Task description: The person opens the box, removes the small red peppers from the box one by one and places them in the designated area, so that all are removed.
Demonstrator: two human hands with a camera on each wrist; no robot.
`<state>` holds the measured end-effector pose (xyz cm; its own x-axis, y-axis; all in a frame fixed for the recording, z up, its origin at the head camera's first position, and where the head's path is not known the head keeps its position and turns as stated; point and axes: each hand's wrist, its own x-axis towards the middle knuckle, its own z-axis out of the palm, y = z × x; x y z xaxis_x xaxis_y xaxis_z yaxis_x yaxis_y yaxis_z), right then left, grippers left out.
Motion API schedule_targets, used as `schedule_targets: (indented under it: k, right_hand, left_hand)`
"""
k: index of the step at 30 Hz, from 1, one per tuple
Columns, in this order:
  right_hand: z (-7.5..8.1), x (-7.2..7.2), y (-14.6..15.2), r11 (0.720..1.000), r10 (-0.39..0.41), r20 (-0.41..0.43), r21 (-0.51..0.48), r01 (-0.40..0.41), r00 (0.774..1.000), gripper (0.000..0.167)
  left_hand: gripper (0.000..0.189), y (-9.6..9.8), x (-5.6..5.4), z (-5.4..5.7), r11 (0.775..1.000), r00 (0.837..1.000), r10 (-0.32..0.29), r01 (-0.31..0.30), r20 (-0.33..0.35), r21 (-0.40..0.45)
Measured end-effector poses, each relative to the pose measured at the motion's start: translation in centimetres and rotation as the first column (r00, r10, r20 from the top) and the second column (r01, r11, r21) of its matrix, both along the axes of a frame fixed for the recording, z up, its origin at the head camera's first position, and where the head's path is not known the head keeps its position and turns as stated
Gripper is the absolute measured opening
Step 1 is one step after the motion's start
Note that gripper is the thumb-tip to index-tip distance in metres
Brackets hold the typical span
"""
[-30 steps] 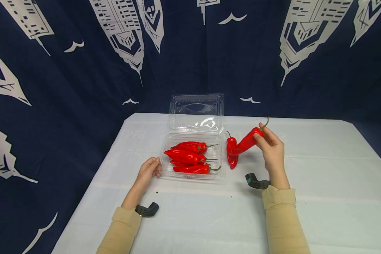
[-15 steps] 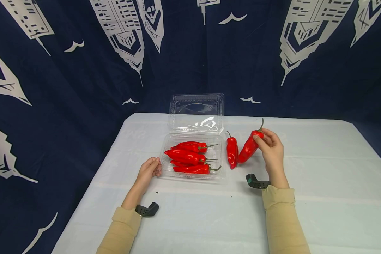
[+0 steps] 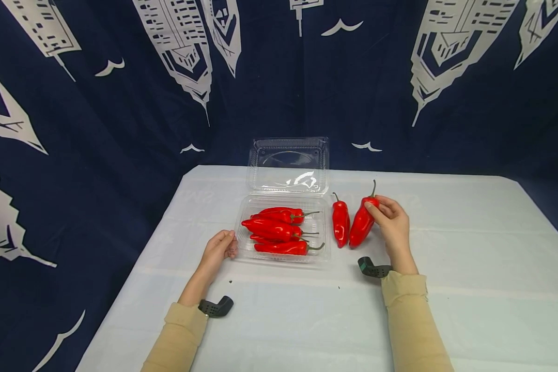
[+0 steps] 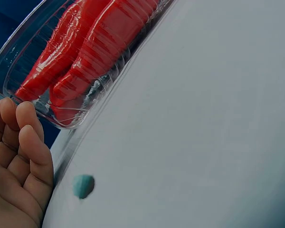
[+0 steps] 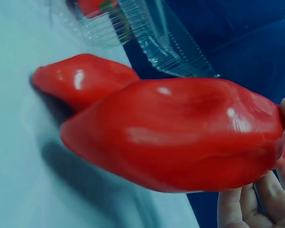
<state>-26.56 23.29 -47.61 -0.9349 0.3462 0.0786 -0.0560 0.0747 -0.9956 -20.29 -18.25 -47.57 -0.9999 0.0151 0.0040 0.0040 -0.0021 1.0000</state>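
My right hand (image 3: 392, 222) pinches a long red pepper (image 3: 361, 227) by its stem end, thumb on the near side. The pepper's tip points down toward the table, its green stem upward; the right wrist view shows its glossy body (image 5: 180, 135) large, with a shadow below. A second red pepper (image 3: 340, 225) lies close to its left. At the left end of a clear plastic clamshell container (image 3: 323, 248), my left hand (image 3: 219, 248) holds the rim between thumb and curled fingers. Inside lie several red peppers (image 3: 272, 230), stems to the right.
The container's clear lid (image 3: 288, 165) stands raised at the back. White cloth covers the table (image 3: 483, 268), with a dark crumb (image 3: 230, 282) near my left wrist. Behind the table hangs a navy cloth (image 3: 269, 88) with white building prints.
My right hand has moved slightly left and toward me, turning the pepper from slanting across the other one to nearly upright beside it. The left hand and container have stayed put.
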Motion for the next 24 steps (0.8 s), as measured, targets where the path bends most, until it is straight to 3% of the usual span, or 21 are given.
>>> schedule_targets:
  k: [8, 11, 24]
  right_hand:
    - [2.8, 1.9, -1.8, 1.0, -0.03, 0.076, 0.013, 0.029, 0.997, 0.055]
    - [3.2, 2.0, -2.1, 0.999, -0.032, 0.106, 0.013, 0.031, 0.994, 0.054]
    - [1.9, 1.0, -2.7, 1.0, -0.019, 0.131, 0.008, 0.019, 0.991, 0.053]
  left_hand:
    - [0.025, 0.0, 0.0, -0.1, 1.0, 1.0, -0.009, 0.009, -0.008, 0.007]
    - [0.026, 0.0, 0.0, -0.1, 1.0, 1.0, -0.008, 0.008, -0.01, 0.005]
    - [0.025, 0.0, 0.0, 0.0, 1.0, 1.0, -0.012, 0.012, -0.006, 0.014]
